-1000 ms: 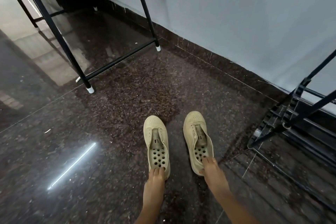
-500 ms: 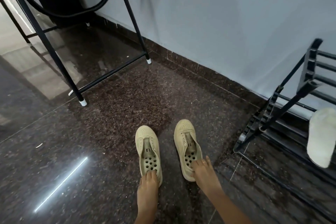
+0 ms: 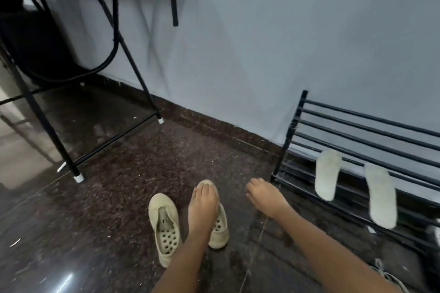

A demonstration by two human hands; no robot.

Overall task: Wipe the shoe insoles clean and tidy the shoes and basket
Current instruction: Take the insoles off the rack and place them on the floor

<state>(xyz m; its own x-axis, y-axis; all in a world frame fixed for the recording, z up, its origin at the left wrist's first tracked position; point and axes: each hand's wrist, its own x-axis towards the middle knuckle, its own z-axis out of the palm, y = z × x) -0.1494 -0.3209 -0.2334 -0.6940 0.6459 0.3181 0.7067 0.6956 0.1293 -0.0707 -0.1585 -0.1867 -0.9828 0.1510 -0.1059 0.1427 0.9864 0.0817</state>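
Shoes: two beige perforated slip-ons, left shoe (image 3: 164,223) uncovered, right shoe (image 3: 220,228) overlain by left hand (image 3: 203,207), fingers flat, nothing gripped.
Right hand (image 3: 267,197): loosely spread, empty, beside shoe rack (image 3: 357,126).
Insoles: first (image 3: 327,175), second (image 3: 381,195); pale, flat, propped against rack bars.

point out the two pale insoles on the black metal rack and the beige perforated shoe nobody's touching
left pale insole (image 3: 325,175), head view, middle of its flat face
right pale insole (image 3: 380,194), head view, middle of its flat face
untouched beige perforated shoe (image 3: 164,226), head view, on its perforated footbed
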